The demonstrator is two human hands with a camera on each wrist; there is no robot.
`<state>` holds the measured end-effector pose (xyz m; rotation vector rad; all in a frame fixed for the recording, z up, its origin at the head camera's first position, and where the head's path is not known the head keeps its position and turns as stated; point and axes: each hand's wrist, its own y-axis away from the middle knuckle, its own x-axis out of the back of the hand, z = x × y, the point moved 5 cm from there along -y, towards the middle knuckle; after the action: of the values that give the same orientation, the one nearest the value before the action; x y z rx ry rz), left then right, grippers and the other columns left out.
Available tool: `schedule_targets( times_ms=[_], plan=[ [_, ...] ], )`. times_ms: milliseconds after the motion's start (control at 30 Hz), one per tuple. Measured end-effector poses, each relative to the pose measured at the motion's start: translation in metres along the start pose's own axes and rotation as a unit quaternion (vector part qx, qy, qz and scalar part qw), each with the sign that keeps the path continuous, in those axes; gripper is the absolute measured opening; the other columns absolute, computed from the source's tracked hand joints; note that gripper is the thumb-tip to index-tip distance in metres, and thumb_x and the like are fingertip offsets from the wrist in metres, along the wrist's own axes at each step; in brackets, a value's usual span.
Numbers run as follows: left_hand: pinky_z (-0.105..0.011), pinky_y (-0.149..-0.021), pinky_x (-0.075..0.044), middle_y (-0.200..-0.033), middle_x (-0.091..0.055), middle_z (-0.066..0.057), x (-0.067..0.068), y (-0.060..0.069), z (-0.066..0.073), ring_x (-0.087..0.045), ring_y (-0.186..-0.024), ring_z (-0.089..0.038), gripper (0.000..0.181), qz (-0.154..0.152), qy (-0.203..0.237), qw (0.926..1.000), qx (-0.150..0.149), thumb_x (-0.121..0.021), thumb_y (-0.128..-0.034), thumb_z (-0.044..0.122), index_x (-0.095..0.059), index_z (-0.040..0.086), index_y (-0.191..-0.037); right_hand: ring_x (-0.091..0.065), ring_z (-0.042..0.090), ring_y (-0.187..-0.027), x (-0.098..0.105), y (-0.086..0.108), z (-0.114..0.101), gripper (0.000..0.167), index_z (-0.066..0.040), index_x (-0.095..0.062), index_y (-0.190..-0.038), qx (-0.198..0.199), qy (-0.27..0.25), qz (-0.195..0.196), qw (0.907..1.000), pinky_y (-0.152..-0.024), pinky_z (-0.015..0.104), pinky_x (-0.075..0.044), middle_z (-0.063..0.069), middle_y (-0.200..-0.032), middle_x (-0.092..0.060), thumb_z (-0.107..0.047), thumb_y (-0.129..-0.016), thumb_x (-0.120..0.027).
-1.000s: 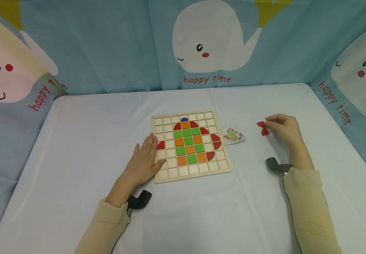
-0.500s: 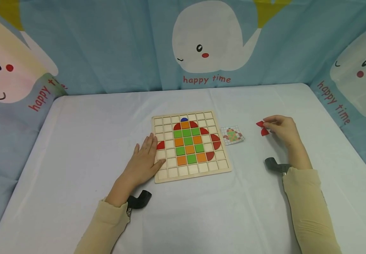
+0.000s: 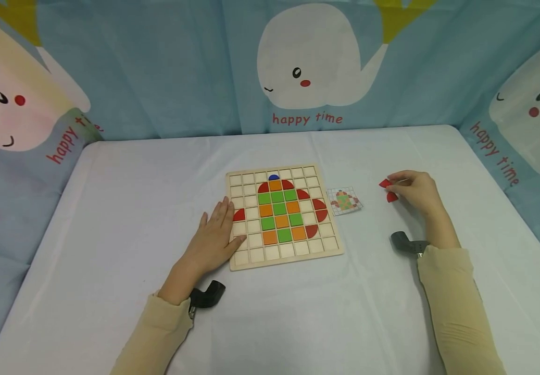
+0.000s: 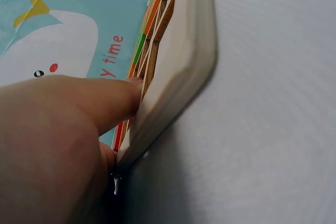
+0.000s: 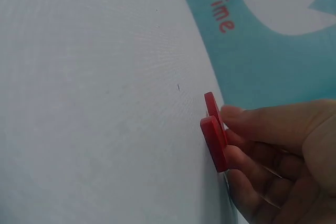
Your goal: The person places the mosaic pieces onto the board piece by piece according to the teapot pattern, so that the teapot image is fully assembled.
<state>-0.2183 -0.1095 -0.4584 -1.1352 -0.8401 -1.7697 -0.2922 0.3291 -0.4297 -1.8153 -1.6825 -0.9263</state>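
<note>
In the head view, the wooden grid board (image 3: 272,252) lies on the table with green and orange squares, red quarter-circle pieces and a blue piece at its top. My left hand (image 3: 208,240) rests at its left edge, fingers extended and thumb lying on the board; the left wrist view shows the thumb (image 4: 123,102) over the rim. To the right of the board, my right hand (image 3: 417,191) pinches a red quarter-circle piece (image 3: 385,183) by its edge. A second red quarter-circle piece (image 3: 392,197) lies just nearer, below the fingers. The right wrist view shows both, partly overlapping.
A small pattern card (image 3: 344,201) with a similar coloured figure lies against the board's right side. White cloth covers the table (image 3: 279,312). Blue curtains (image 3: 166,67) printed with whales stand along the back and sides.
My right fingers have shifted slightly to the left and the far red piece has turned a little with them. The left hand and board stay in place.
</note>
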Motion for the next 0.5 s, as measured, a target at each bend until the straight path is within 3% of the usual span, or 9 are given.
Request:
schedule_targets(
  times_ms=[233,500],
  plan=[
    [-0.059,-0.110,-0.007,-0.155,-0.003,-0.022,0.0014,-0.0002,0.0006,-0.006,-0.142,-0.037,0.079,-0.001,-0.003,1.0000,0.000,-0.049,-0.0962,0.038,-0.011,-0.009,-0.147,-0.054,0.030,-0.092,-0.0030,-0.0031,-0.0058,0.033,0.006,-0.063,-0.115,0.021,0.021,-0.002,0.9996,-0.070,0.028,-0.042,0.026,-0.102,-0.062,-0.007,-0.085,-0.067],
    [-0.059,-0.110,-0.007,-0.155,-0.004,-0.022,0.0017,-0.0002,0.0013,-0.006,-0.142,-0.037,0.079,-0.001,0.001,1.0000,0.000,-0.049,-0.0962,0.038,-0.011,-0.009,-0.147,-0.054,0.032,-0.095,-0.0041,-0.0071,-0.0058,0.033,0.006,-0.065,-0.112,0.032,0.035,0.002,0.9989,-0.070,0.030,-0.041,0.027,-0.106,-0.060,-0.010,-0.084,-0.070]
  ],
)
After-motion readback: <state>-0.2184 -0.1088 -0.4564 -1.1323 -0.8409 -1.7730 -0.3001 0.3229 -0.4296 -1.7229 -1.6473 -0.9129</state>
